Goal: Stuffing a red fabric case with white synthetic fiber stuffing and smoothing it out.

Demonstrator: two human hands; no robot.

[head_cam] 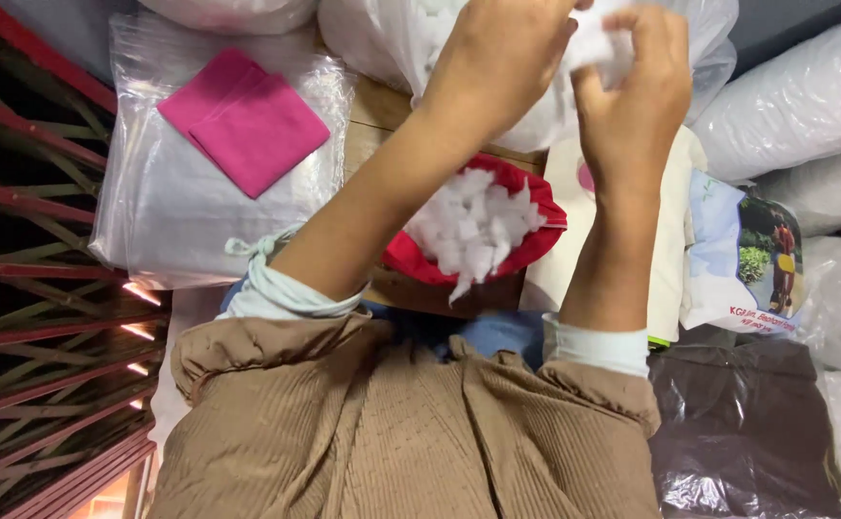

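Brown ribbed cloth (411, 432) fills the foreground, and just beyond it sits the red cover (526, 216), mouth open upward, heaped with white stuffing (473, 226). Above that cover, left hand (497, 62) and right hand (632, 91) both pinch a stuffing tuft (598, 43), apparently teasing it apart over the big clear bag (382, 38).

Wooden table (374, 113), plastic bag (151, 211), red pouch (526, 207)

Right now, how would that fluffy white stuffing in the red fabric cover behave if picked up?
The fluffy white stuffing looks very light and floppy, in loose tufts. It would probably squash easily and shed wisps, since a strand already hangs over the red fabric cover.
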